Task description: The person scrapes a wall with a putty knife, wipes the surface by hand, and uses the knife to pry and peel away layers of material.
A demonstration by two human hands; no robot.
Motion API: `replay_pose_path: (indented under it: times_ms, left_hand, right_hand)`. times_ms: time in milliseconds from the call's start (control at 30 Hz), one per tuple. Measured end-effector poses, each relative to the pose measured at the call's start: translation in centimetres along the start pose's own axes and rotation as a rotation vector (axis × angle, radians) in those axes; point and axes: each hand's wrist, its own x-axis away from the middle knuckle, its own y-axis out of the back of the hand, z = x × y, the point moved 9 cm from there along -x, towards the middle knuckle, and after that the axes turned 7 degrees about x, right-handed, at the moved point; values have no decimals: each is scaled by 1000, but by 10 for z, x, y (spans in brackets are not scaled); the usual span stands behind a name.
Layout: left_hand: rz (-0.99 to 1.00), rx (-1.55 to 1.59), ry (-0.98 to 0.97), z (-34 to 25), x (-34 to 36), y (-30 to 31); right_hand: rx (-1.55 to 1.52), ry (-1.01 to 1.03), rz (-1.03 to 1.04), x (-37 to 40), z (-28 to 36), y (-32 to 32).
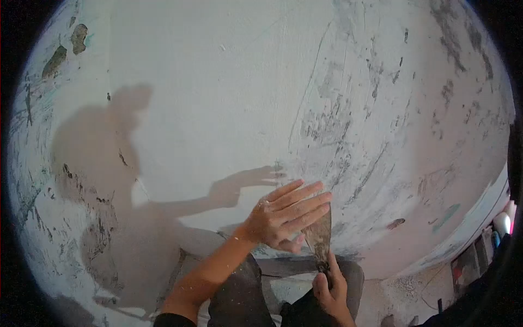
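My left hand (289, 213) is stretched out in front of the wall (207, 98), its fingers extended and slightly apart, with nothing held in it. White specks dot its skin and forearm. Below and to the right, my right hand (333, 291) grips the handle of a scraper (320, 231), whose broad, stained blade points up. The left fingers overlap the upper part of the blade; whether they touch it cannot be made out. Grey marks and rough patches cover the wall right of and above the hands.
My knees (239, 294) in dark trousers are at the bottom, close to the wall. A shadow of a person falls on the wall at left. At the lower right are a dusty floor (400, 294) and a container (468, 267) with items near white bottles (502, 223).
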Motion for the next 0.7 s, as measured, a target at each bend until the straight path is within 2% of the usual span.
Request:
replay_pose_path:
  times_ms: [67, 133, 167, 233, 300, 333, 367, 400, 433, 467, 600, 633, 667, 700]
  left_hand:
    - [200, -107, -4, 12, 6, -6]
    - [6, -557, 205, 52, 12, 47]
    - [-189, -704, 396, 83, 29, 88]
    - [-745, -536, 509, 92, 60, 160]
    - [-744, -561, 466, 80, 56, 161]
    - [-757, -588, 423, 67, 53, 161]
    - [-687, -475, 363, 60, 39, 140]
    - [-616, -365, 302, 49, 23, 111]
    - [-354, -353, 278, 40, 11, 70]
    - [-359, -370, 267, 42, 9, 76]
    - [60, -766, 436, 73, 1, 61]
    - [-325, -707, 471, 75, 11, 106]
    - [-520, -597, 491, 77, 23, 140]
    - [-577, -490, 430, 68, 27, 157]
  right_hand:
    - [69, -139, 51, 26, -17, 7]
    - [30, -155, 10, 53, -39, 12]
    - [-13, -172, -33, 63, -48, 14]
    - [-84, -180, -104, 74, -44, 17]
    - [-262, -279, -205, 85, -50, 24]
    - [-291, -229, -261, 87, -53, 23]
    - [-292, -233, -256, 88, -51, 22]
    - [-323, -323, -330, 91, -56, 26]
    - [-357, -407, -403, 93, -61, 28]
    - [-394, -398, -409, 89, -55, 28]
    - [-352, -216, -412, 79, -39, 36]
    - [-291, -195, -452, 82, -33, 44]
    - [-233, -182, -495, 86, -29, 47]
    - [-242, -182, -503, 89, -33, 48]
